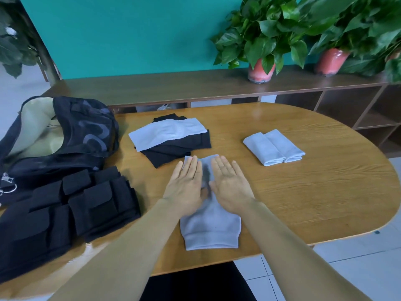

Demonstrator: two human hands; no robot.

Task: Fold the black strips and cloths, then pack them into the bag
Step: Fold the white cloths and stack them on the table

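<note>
While both hands (208, 183) flatten cloth (210, 231), table (325, 192) edge nears.

Both my bare forearms reach forward from the lower corners of view and draw toward each other at the wrists. My left hand (187, 185) lies palm down, fingers straight and close together, pointing away from me. My right hand (230, 184) lies the same way just beside it, flat and spread only slightly. The two thumbs sit near each other in the narrow gap between them.
</note>
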